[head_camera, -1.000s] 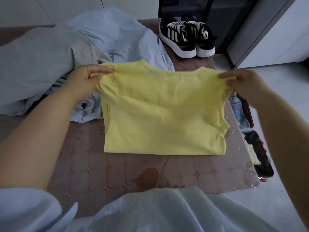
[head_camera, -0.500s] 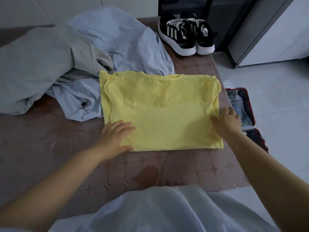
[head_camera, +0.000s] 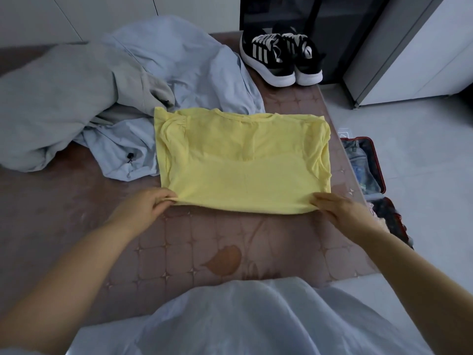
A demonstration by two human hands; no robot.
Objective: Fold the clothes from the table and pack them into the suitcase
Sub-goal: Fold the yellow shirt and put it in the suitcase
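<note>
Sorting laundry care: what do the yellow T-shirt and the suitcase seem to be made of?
The yellow T-shirt looks like soft matte knit, probably cotton jersey: it drapes limply and puckers at the sleeve seam. The suitcase shell is probably rigid red plastic, judging by its stiff, smooth rim.

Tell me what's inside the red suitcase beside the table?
The suitcase holds pale bluish items and darker ones in its nearer half. The table edge hides its left part; details are blurred.

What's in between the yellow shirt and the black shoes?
In the head view, only a bare strip of brown table lies between the yellow shirt and the black shoes; the pale blue garment sits left of it.
</note>
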